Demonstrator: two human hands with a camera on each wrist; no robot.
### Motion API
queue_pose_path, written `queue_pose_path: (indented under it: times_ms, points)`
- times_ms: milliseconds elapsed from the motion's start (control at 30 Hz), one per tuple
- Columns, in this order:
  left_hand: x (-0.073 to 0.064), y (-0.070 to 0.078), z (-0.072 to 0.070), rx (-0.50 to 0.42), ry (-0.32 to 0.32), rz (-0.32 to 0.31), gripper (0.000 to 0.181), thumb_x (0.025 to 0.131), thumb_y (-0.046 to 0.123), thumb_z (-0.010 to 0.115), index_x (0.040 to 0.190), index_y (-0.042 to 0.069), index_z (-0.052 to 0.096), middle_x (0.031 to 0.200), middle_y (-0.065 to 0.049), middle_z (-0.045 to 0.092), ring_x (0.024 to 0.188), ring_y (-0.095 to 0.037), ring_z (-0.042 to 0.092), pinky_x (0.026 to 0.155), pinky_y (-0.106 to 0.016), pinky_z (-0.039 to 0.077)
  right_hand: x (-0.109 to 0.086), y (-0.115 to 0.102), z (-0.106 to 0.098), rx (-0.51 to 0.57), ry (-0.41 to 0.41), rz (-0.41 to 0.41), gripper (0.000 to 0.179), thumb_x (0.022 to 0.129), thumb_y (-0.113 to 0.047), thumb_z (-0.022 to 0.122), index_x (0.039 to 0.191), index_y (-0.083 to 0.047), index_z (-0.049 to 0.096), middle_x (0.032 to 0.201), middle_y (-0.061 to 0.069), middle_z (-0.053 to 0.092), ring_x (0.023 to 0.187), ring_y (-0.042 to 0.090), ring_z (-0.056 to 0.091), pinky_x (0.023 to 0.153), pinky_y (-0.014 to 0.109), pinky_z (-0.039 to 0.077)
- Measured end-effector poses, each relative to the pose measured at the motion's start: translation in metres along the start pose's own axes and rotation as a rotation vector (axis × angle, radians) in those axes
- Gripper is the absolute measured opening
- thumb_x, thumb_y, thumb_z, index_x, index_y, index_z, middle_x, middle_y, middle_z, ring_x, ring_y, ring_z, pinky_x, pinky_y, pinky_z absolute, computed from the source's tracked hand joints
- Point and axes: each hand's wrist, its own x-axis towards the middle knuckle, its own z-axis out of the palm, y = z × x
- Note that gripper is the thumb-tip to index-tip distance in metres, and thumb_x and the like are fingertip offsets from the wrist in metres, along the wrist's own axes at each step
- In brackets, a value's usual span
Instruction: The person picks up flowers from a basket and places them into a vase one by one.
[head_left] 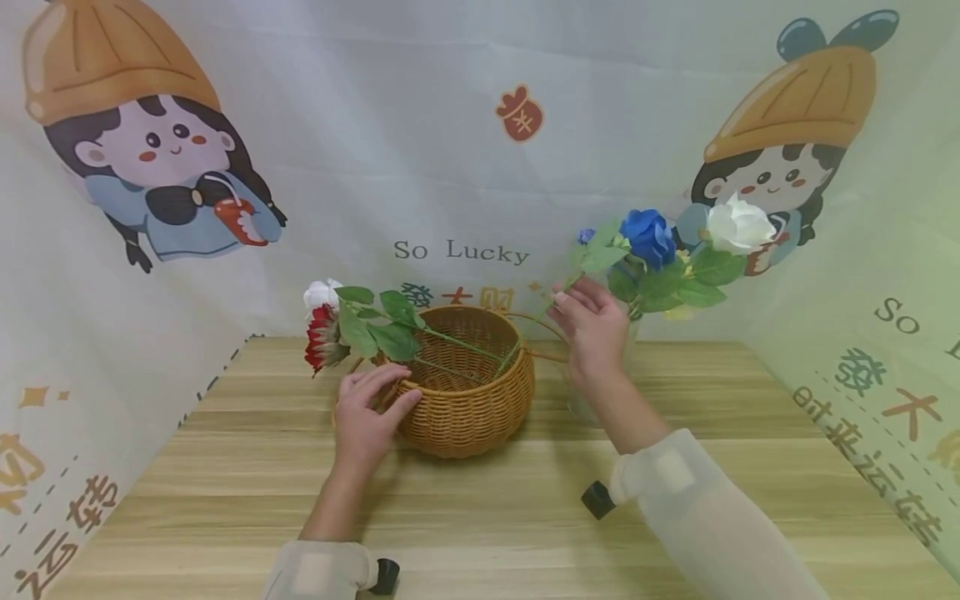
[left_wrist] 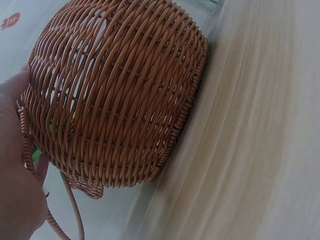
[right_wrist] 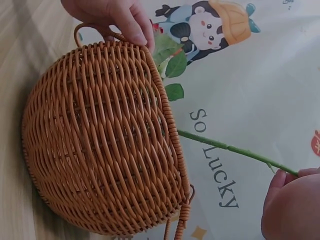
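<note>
A brown wicker basket (head_left: 467, 427) stands on the wooden table. My left hand (head_left: 367, 410) grips its left rim, the thumb on the outer wall. A red flower (head_left: 322, 340) and a white flower (head_left: 321, 293) lean out over that side, their green stems running across the opening. At the right, my right hand (head_left: 596, 329) pinches a green stem (right_wrist: 235, 149) between thumb and fingers. The stem slants, its lower end inside the basket and its leaves (head_left: 600, 252) above the hand. Which bloom tops it is unclear among the overlapping flowers.
Behind the right hand, a blue rose (head_left: 648, 238) and a white rose (head_left: 738, 225) rise above a clear glass vase (head_left: 582, 408), which the forearm partly hides. The basket's thin handle (head_left: 551, 358) hangs to the right. Printed cloth (head_left: 450, 167) walls the table's back and sides.
</note>
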Motion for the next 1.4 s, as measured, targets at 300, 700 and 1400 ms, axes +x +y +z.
queue_pose_path:
  times_ms: [300, 700, 1400]
  points:
    - [0.000, 0.000, -0.001, 0.005, 0.000, 0.002, 0.029, 0.074, 0.014, 0.086, 0.100, 0.012, 0.075, 0.112, -0.004, 0.070, 0.099, -0.018, 0.046, 0.085, -0.030, 0.033, -0.001, -0.004, -0.009, 0.014, -0.024, 0.068, 0.027, 0.094, 0.006, 0.057, 0.116, -0.009, 0.054, 0.092, 0.007, 0.060, 0.080, 0.017, 0.062, 0.070, 0.030, 0.056]
    - [-0.001, -0.001, -0.001, -0.002, -0.001, 0.000, 0.028, 0.074, 0.014, 0.086, 0.100, 0.012, 0.075, 0.112, -0.005, 0.070, 0.100, -0.019, 0.046, 0.086, -0.031, 0.033, 0.001, -0.015, -0.005, 0.054, -0.041, 0.025, 0.015, 0.090, 0.011, 0.060, 0.085, -0.003, 0.063, 0.090, 0.009, 0.068, 0.074, 0.017, 0.067, 0.069, 0.031, 0.056]
    - [0.000, -0.001, -0.001, 0.009, 0.000, 0.009, 0.028, 0.074, 0.015, 0.086, 0.101, 0.013, 0.075, 0.112, -0.004, 0.070, 0.098, -0.017, 0.046, 0.084, -0.030, 0.033, 0.033, -0.070, -0.015, -0.120, -0.034, -0.314, 0.014, 0.083, 0.011, 0.070, 0.081, -0.003, 0.070, 0.077, 0.008, 0.068, 0.064, 0.017, 0.066, 0.060, 0.027, 0.056]
